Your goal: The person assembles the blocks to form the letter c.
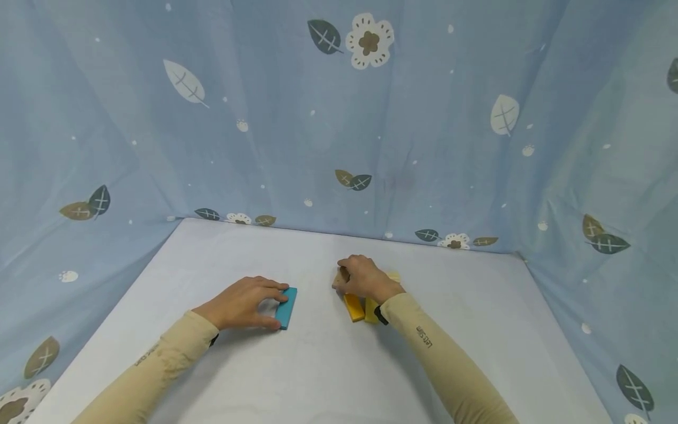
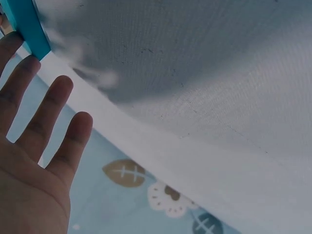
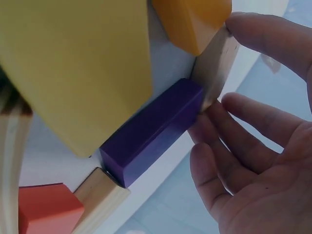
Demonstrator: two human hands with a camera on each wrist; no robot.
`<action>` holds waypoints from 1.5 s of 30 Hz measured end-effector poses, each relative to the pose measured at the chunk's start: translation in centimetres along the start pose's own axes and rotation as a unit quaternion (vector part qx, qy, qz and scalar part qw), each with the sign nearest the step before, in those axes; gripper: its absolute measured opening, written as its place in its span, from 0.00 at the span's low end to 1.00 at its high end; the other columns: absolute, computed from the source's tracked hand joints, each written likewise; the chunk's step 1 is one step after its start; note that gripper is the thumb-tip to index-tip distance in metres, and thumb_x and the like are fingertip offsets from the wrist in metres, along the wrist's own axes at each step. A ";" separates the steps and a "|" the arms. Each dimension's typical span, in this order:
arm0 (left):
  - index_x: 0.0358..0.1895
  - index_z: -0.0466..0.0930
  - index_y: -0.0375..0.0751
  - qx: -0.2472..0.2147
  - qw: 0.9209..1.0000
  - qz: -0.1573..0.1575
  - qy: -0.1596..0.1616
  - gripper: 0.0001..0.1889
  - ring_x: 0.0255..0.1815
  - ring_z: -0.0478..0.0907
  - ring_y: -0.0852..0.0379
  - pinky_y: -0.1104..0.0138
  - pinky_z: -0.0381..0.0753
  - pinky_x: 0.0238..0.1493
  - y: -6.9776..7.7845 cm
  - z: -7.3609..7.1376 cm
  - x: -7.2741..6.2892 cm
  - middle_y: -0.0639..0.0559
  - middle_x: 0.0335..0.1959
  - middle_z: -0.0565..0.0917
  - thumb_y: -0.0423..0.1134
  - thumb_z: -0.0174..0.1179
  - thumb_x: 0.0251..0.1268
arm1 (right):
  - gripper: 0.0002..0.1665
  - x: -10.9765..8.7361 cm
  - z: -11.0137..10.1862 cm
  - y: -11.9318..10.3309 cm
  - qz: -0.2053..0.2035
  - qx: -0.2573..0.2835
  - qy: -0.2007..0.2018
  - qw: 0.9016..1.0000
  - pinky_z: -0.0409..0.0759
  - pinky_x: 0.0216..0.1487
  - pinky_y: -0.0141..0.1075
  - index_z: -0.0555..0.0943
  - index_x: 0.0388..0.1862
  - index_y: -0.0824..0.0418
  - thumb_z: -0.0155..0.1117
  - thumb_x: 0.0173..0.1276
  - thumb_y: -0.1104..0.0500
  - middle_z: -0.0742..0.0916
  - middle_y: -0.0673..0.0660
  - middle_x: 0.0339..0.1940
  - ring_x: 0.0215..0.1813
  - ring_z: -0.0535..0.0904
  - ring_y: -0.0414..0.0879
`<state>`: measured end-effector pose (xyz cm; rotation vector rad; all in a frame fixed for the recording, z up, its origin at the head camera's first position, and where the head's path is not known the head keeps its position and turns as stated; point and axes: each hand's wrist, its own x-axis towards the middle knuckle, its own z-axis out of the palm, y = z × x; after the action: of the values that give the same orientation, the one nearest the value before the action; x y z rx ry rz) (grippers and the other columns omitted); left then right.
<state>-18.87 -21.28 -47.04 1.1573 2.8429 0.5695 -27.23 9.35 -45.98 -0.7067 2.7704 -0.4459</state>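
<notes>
On the left of the white table, my left hand [image 1: 245, 302] spans a flat blue block [image 1: 286, 308], thumb at its near end and fingertips along its far end. The left wrist view catches only part of that block [image 2: 30, 27], with the other fingers spread beside it. My right hand [image 1: 365, 278] holds a plain wooden block [image 3: 217, 66] by its two ends, thumb on one and fingers on the other. Close by that wooden block are an orange block [image 3: 195, 22] and a purple block [image 3: 153, 131], the latter hidden from the head view.
Beneath my right wrist lies a large yellow block [image 3: 87, 73]. A red block [image 3: 48, 209] and another pale wooden block [image 3: 100, 197] continue the cluster past the purple one. Blue patterned cloth [image 1: 296, 135] hangs behind and beside the white tabletop [image 1: 302, 377].
</notes>
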 end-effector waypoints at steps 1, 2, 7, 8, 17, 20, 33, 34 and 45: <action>0.56 0.86 0.46 -0.002 1.000 0.001 0.001 0.28 0.64 0.77 0.46 0.46 0.76 0.63 0.0 0.0 0.0 0.49 0.66 0.80 0.56 0.76 0.55 | 0.35 0.0 0.0 0.0 -0.001 0.000 0.002 1.000 0.79 0.62 0.41 0.79 0.66 0.64 0.77 0.62 0.52 0.84 0.57 0.55 0.53 0.78 0.49; 0.56 0.86 0.46 -0.004 1.000 0.001 0.002 0.28 0.64 0.77 0.46 0.46 0.76 0.63 0.0 0.1 -0.1 0.49 0.66 0.80 0.56 0.76 0.55 | 0.36 -0.1 0.0 -0.1 -0.004 0.000 0.005 1.000 0.78 0.63 0.41 0.78 0.66 0.64 0.77 0.62 0.51 0.84 0.58 0.56 0.54 0.78 0.50; 0.56 0.86 0.46 -0.012 1.000 0.004 0.014 0.28 0.63 0.78 0.46 0.46 0.76 0.62 -0.1 0.3 -0.3 0.48 0.65 0.80 0.56 0.76 0.55 | 0.37 -0.3 0.1 -0.4 -0.018 0.009 0.025 0.999 0.75 0.67 0.44 0.77 0.67 0.65 0.75 0.64 0.49 0.82 0.61 0.60 0.60 0.77 0.53; 0.56 0.86 0.46 -0.013 1.000 0.003 0.014 0.28 0.63 0.78 0.46 0.46 0.76 0.62 -0.1 0.3 -0.3 0.49 0.65 0.80 0.56 0.76 0.55 | 0.37 -0.3 0.1 -0.5 -0.021 0.013 0.029 0.999 0.75 0.68 0.45 0.77 0.67 0.66 0.75 0.65 0.49 0.82 0.61 0.60 0.60 0.77 0.53; 0.57 0.86 0.46 -0.008 1.000 0.001 0.008 0.29 0.64 0.77 0.47 0.46 0.76 0.62 -0.2 0.4 -0.4 0.48 0.66 0.80 0.57 0.75 0.56 | 0.32 0.1 0.5 -1.7 -0.036 0.044 0.061 0.997 0.81 0.54 0.36 0.81 0.61 0.67 0.75 0.64 0.48 0.83 0.56 0.48 0.46 0.76 0.46; 0.57 0.86 0.45 -0.003 1.000 0.004 0.009 0.29 0.63 0.78 0.46 0.46 0.77 0.61 -0.2 0.4 -0.4 0.48 0.66 0.80 0.57 0.74 0.56 | 0.32 0.3 0.7 -2.5 -0.036 0.059 0.068 0.995 0.81 0.51 0.35 0.82 0.60 0.67 0.76 0.63 0.49 0.83 0.56 0.45 0.44 0.76 0.46; 0.57 0.86 0.44 0.000 1.000 0.007 0.008 0.29 0.60 0.79 0.47 0.48 0.78 0.60 0.0 0.2 -0.4 0.48 0.65 0.81 0.56 0.75 0.55 | 0.34 2.1 1.8 -5.1 -0.031 0.055 0.083 0.995 0.80 0.48 0.35 0.82 0.61 0.66 0.77 0.62 0.46 0.85 0.56 0.45 0.45 0.78 0.45; 0.57 0.86 0.44 0.001 1.000 0.007 0.008 0.29 0.60 0.79 0.46 0.48 0.78 0.60 0.0 0.2 -0.4 0.47 0.65 0.81 0.56 0.75 0.56 | 0.34 2.2 1.9 -5.3 -0.029 0.052 0.084 0.995 0.80 0.47 0.35 0.82 0.60 0.66 0.76 0.63 0.45 0.85 0.56 0.44 0.44 0.78 0.45; 0.56 0.87 0.44 0.007 1.000 0.012 0.017 0.28 0.59 0.80 0.46 0.48 0.79 0.58 -0.1 0.2 -0.3 0.47 0.64 0.81 0.57 0.74 0.57 | 0.35 2.8 2.6 -6.6 0.010 0.062 0.064 0.996 0.80 0.46 0.32 0.82 0.61 0.64 0.75 0.63 0.44 0.83 0.54 0.43 0.43 0.76 0.42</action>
<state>-18.69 -21.47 -47.29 1.1982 2.8683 0.5772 -26.01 1.82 -46.55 -0.6430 2.8352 -0.6748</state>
